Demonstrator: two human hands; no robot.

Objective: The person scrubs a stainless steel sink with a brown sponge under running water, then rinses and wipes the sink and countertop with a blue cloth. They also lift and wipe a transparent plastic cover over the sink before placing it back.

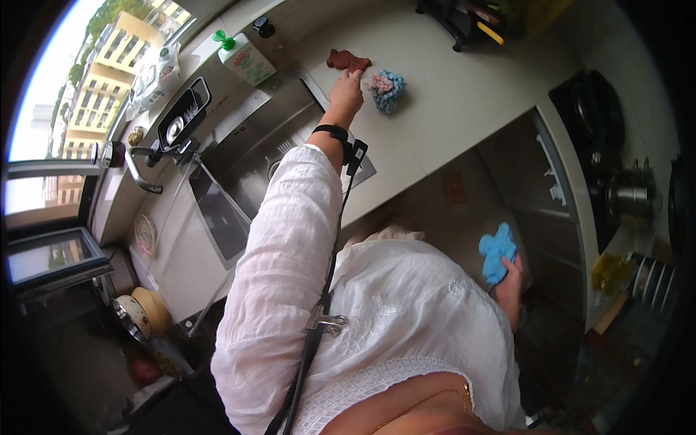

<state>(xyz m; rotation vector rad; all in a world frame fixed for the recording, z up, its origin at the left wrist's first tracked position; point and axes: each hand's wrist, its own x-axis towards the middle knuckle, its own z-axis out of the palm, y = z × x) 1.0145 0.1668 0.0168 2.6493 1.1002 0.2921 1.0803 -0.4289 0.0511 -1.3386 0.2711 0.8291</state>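
My left hand reaches over the edge of the steel sink, its fingertips at the near edge of a crumpled brown cloth on the countertop. Whether the fingers grip that cloth or only touch it cannot be told. Just right of them sits a blue and pink crocheted scrubber, apart from the hand. Low at my right side, away from the counter, my right hand holds a bunched light-blue cloth.
A pump bottle with a green top stands behind the sink, near the faucet and a black caddy. A dark rack is at the far counter. Right lies a stove with a pan and a steel pot.
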